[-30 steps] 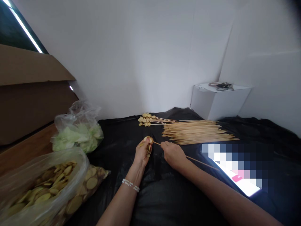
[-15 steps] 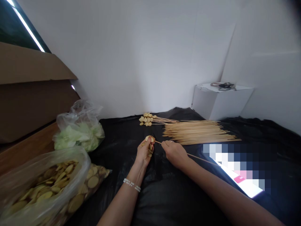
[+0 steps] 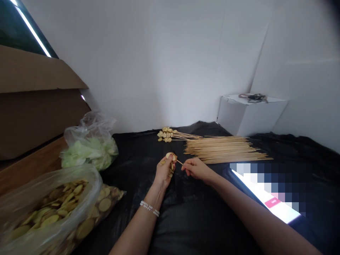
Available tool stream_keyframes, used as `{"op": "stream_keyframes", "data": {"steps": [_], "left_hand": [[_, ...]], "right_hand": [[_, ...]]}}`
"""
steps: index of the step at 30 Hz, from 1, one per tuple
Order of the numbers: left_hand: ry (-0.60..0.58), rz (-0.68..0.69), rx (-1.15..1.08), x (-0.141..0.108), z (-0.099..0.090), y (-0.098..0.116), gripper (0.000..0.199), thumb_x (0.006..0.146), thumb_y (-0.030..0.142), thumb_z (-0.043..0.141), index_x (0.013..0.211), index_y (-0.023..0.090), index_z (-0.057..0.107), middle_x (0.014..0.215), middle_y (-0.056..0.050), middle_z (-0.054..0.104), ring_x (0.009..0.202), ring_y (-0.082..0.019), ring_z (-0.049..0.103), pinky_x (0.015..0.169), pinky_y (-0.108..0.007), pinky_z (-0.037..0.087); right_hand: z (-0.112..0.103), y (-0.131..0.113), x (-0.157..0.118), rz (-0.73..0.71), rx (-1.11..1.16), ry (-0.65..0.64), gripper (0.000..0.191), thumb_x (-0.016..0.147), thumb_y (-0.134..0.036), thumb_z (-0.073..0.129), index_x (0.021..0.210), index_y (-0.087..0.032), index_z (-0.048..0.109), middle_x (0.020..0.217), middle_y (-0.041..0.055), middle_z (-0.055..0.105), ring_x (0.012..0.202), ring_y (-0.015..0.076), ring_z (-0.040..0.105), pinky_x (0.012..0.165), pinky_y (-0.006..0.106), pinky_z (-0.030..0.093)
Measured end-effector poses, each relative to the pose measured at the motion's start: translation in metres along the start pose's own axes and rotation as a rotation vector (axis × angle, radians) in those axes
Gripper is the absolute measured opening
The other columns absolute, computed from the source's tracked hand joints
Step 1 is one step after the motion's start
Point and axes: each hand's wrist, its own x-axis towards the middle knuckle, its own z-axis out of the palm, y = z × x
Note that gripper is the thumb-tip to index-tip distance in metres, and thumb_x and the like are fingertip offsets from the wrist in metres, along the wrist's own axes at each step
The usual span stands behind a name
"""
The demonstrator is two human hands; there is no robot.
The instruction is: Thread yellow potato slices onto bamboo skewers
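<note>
Pinched in my left hand (image 3: pixel 164 172) are several pale round slices (image 3: pixel 171 156), near the middle of the black sheet (image 3: pixel 186 219). My right hand (image 3: pixel 195 168), just to the right, has its fingers closed on a thin wooden stick (image 3: pixel 179 162), whose tip meets the slices. Behind my hands lie finished-looking skewers (image 3: pixel 166 135) with slices on their left ends. A wide pile of bare wooden sticks (image 3: pixel 223 148) lies to their right.
An open plastic bag of slices (image 3: pixel 50 212) stands at the lower left, with a bag of pale green leaves (image 3: pixel 89 152) behind it. A lit, partly pixelated screen (image 3: pixel 281 209) lies at the right. A white box (image 3: pixel 236 113) stands at the back right.
My right hand has changed its hold on the stick, its fingers now more pinched near the slices. The long end of the stick no longer shows behind it. My left hand has shifted slightly right.
</note>
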Motion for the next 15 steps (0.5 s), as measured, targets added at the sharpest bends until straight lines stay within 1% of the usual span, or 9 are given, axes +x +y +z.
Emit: {"op": "stream_keyframes", "data": {"steps": [2,3,5,6,8,10,13,15], "left_hand": [[0.037,0.008,-0.005,0.001,-0.001,0.001,0.027,0.061,0.022,0.081,0.079,0.01,0.065,0.064,-0.002,0.063,0.05,-0.005,0.055,0.046,-0.012,0.045],[0.064,0.014,-0.012,0.002,-0.001,0.003,0.027,0.061,0.022,0.08,0.08,0.01,0.065,0.064,-0.001,0.063,0.05,-0.005,0.055,0.047,-0.012,0.045],[0.124,0.038,-0.03,0.004,-0.003,0.008,0.027,0.065,0.023,0.078,0.086,0.011,0.065,0.067,-0.002,0.065,0.05,-0.005,0.057,0.047,-0.012,0.046],[0.145,0.053,-0.035,0.004,-0.003,0.011,0.027,0.068,0.024,0.076,0.091,0.012,0.066,0.069,-0.002,0.066,0.05,-0.006,0.057,0.046,-0.013,0.046],[0.162,0.082,-0.036,0.005,-0.004,0.016,0.024,0.075,0.025,0.07,0.095,0.013,0.066,0.072,-0.003,0.066,0.049,-0.006,0.057,0.045,-0.014,0.047],[0.178,0.083,-0.035,0.006,-0.005,0.018,0.018,0.079,0.024,0.065,0.093,0.012,0.066,0.072,-0.003,0.067,0.047,-0.005,0.057,0.044,-0.014,0.047],[0.213,0.066,-0.049,0.007,-0.006,0.014,0.012,0.08,0.02,0.064,0.085,0.01,0.065,0.07,-0.003,0.066,0.046,-0.006,0.057,0.043,-0.014,0.047],[0.237,0.058,-0.062,0.007,-0.006,0.011,0.011,0.079,0.02,0.065,0.082,0.01,0.064,0.066,-0.003,0.066,0.045,-0.006,0.056,0.042,-0.014,0.046]], "right_hand": [[0.0,0.002,0.001,-0.155,-0.251,0.128,0.022,0.085,-0.025,0.046,0.071,-0.015,0.061,0.056,-0.0018,0.056,0.051,0.0087,0.047,0.055,0.021,0.032],[-0.001,0.002,0.0,-0.213,-0.365,0.186,0.02,0.084,-0.025,0.049,0.072,-0.015,0.061,0.061,-0.0004,0.059,0.057,0.01,0.05,0.059,0.022,0.033],[-0.002,0.0,-0.002,-0.258,-0.544,0.269,0.014,0.084,-0.026,0.053,0.078,-0.017,0.061,0.071,0.001,0.063,0.065,0.0118,0.054,0.063,0.023,0.033],[-0.003,-0.002,-0.003,-0.261,-0.621,0.288,0.012,0.084,-0.026,0.054,0.081,-0.017,0.061,0.075,0.0014,0.063,0.068,0.0125,0.054,0.063,0.023,0.033],[-0.004,-0.006,-0.008,-0.263,-0.775,0.3,0.012,0.087,-0.028,0.052,0.084,-0.018,0.059,0.08,0.0026,0.064,0.072,0.0138,0.055,0.064,0.024,0.032],[-0.004,-0.01,-0.012,-0.275,-0.928,0.297,0.017,0.091,-0.029,0.046,0.087,-0.019,0.058,0.086,0.0046,0.063,0.075,0.0149,0.056,0.063,0.024,0.032],[-0.002,-0.013,-0.017,-0.284,-1.108,0.276,0.021,0.093,-0.021,0.037,0.093,-0.018,0.058,0.09,0.0074,0.062,0.076,0.0165,0.057,0.061,0.025,0.032],[-0.001,-0.014,-0.019,-0.292,-1.161,0.255,0.022,0.091,-0.016,0.036,0.095,-0.018,0.058,0.089,0.0083,0.062,0.077,0.0174,0.057,0.062,0.025,0.032]]}}
